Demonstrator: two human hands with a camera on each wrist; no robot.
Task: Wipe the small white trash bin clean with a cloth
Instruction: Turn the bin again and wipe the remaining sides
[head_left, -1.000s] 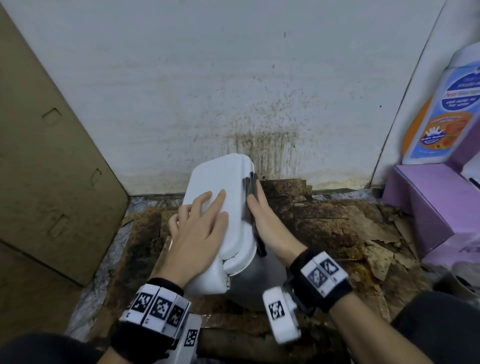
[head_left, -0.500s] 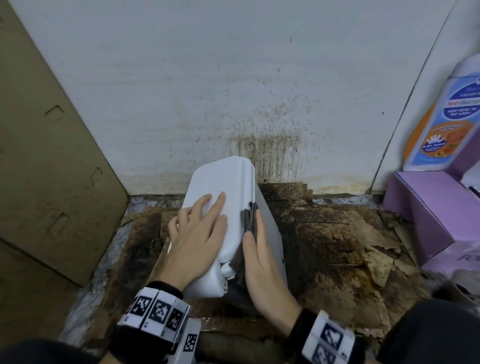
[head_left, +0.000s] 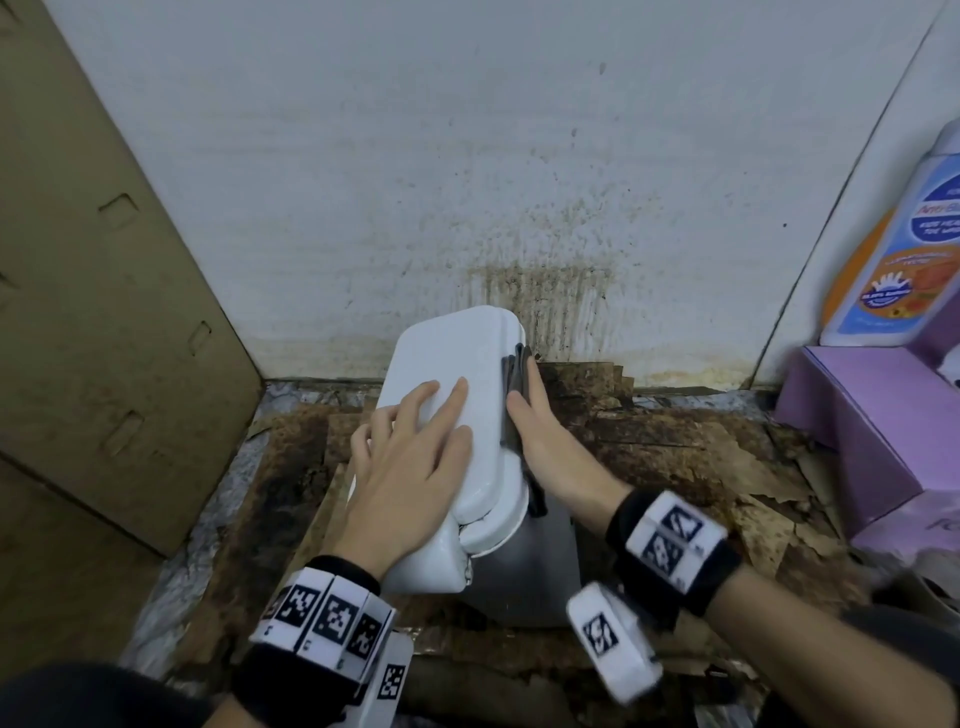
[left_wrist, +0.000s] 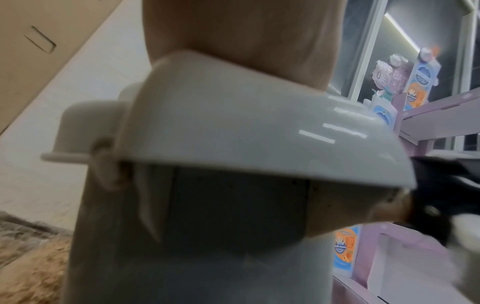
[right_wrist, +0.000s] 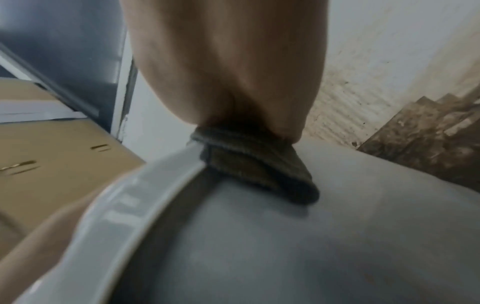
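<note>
On the right, a bottle reads "Anti-", beside the bin.

The trash bin is plain glossy white on its lid, its side wall a duller grey-white in shadow; the cloth pressed against that side is dark grey, showing a ribbed olive-grey weave in the right wrist view; the wristbands are black, bearing white blocks printed with black square-code patterns; the wall is off-white, flecked with brown specks and streaked with a dark brown vertical stain just above the bin; the floor is mottled brown and black with torn tan patches; the cardboard at left is plain tan; the box at right is lilac; the bottle on it is white with blue and orange labelling.
</note>
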